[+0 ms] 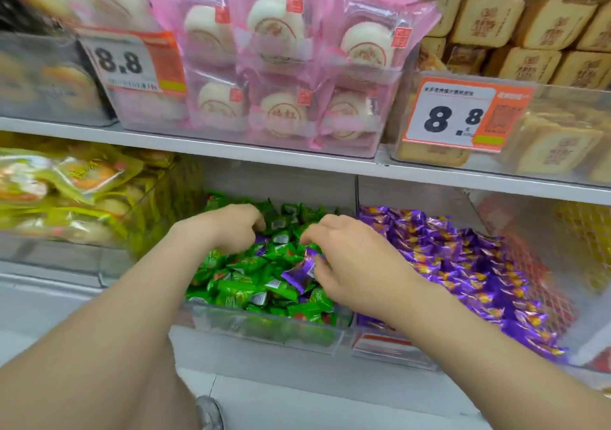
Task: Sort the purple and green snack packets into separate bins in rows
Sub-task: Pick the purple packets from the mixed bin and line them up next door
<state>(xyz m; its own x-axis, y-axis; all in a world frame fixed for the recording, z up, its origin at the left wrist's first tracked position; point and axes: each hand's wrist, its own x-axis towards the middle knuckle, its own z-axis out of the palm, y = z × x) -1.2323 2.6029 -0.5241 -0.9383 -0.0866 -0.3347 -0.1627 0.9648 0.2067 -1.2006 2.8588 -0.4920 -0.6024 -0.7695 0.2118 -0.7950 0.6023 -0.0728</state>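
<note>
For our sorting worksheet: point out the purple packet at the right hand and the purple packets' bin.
purple packet [298, 275]: head view, wrapper's middle.
purple packets' bin [413, 193]: head view, bare back wall.

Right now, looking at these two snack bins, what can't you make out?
1. Head view: whether the left hand grips anything; its fingers are buried in the green packets.
2. Print on the purple packet pinched by the right hand: too small, blurred.
3. Label on the purple bin front: partly covered by the right forearm.
4. Any packets under the top layer: hidden.
</note>
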